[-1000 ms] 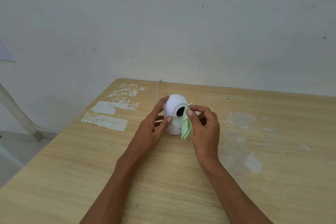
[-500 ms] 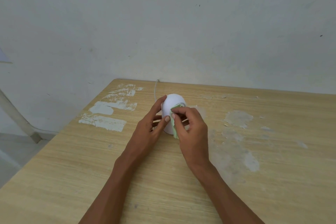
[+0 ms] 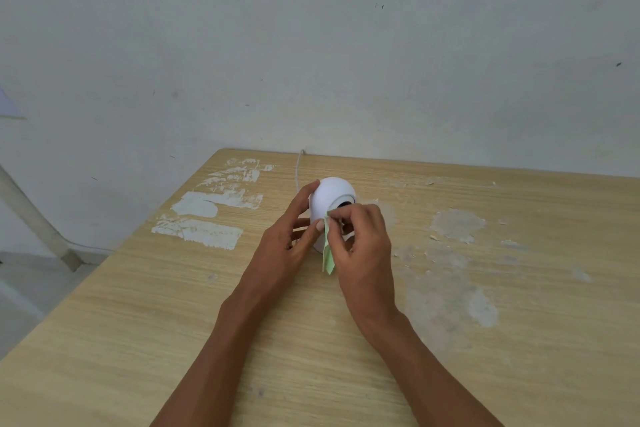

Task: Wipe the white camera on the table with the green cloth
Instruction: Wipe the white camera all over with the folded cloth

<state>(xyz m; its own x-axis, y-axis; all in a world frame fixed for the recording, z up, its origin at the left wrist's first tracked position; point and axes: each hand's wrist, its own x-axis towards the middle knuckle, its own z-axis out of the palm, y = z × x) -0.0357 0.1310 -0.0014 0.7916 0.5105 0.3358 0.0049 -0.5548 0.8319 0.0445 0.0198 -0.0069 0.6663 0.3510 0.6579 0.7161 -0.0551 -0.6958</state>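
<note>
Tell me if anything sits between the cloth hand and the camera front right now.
Nothing visible does. The right hand pinches the green cloth directly against the white camera, just below its dark lens. The left hand only steadies the camera's left side, clear of the wiping path.

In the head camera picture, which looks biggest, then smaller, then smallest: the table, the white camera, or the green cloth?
1. table, by far the biggest.
2. white camera.
3. green cloth, though the right hand hides part of it, so its true size is unsure.
</note>
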